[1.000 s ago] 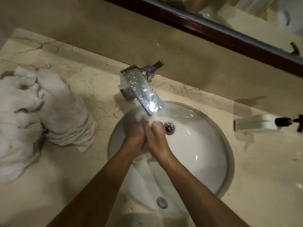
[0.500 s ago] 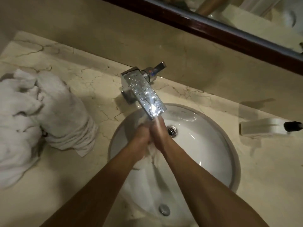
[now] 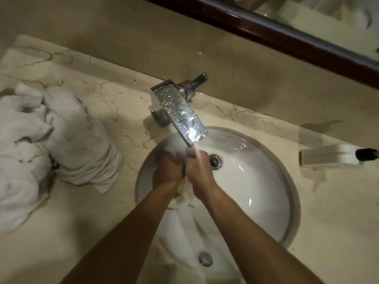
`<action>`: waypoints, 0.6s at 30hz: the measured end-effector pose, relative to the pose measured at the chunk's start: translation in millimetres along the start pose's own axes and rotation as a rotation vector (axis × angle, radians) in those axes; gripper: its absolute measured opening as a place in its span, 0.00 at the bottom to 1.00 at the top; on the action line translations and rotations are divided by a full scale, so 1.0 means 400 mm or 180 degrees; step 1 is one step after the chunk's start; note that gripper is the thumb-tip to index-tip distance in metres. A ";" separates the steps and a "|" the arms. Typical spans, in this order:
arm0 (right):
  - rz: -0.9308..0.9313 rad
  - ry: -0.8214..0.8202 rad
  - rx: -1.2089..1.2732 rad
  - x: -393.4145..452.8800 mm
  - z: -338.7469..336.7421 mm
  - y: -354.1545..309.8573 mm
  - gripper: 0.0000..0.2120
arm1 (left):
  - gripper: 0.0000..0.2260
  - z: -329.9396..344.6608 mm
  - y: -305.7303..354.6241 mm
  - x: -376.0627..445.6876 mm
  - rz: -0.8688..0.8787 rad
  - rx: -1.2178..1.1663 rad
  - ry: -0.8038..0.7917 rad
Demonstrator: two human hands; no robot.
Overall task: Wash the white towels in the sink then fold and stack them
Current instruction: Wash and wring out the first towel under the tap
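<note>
A wet white towel (image 3: 185, 194) hangs bunched in the sink (image 3: 266, 212), gripped between both hands right under the tap's (image 3: 180, 113) spout. The left hand (image 3: 169, 170) has its fingers curled round the upper part of the cloth, and the right hand (image 3: 198, 171) is clenched on it just beside, the two hands pressed knuckle to knuckle. The rest of the towel trails down the near side of the bowl between the forearms. A stream of water falls from the spout onto the right hand. The bowl's drain (image 3: 215, 160) sits just right of the hands, and the overflow hole (image 3: 205, 258) shows on the near wall.

The sink is set into a cracked marble counter (image 3: 102, 111). The tap's chrome top is beaded with drops, and its handle (image 3: 198, 82) points back toward the wall. On the counter well to the left lies a heap of white towels (image 3: 51, 144), crumpled and rolled, not folded. To the right of the sink, near the wall, lies a white soap bottle (image 3: 332, 155) with a dark pump end. A mirror (image 3: 307, 27) with a dark wooden frame runs along the top.
</note>
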State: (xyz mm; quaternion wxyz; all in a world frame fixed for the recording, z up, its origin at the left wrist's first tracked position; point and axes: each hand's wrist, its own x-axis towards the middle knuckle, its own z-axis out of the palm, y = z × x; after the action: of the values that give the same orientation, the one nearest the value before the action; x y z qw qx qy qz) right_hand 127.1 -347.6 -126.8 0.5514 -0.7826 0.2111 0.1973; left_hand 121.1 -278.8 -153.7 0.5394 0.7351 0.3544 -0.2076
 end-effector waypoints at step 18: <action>0.1683 -0.0479 0.3353 0.009 -0.137 0.013 0.11 | 0.13 -0.036 -0.015 -0.012 -0.0167 0.0023 0.0310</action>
State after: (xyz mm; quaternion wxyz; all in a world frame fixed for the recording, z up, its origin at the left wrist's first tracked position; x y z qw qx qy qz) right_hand 131.3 -401.3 -115.7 0.8111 -0.3084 0.4286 0.2516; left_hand 112.3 -265.6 -149.5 0.5133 0.7367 0.3986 -0.1868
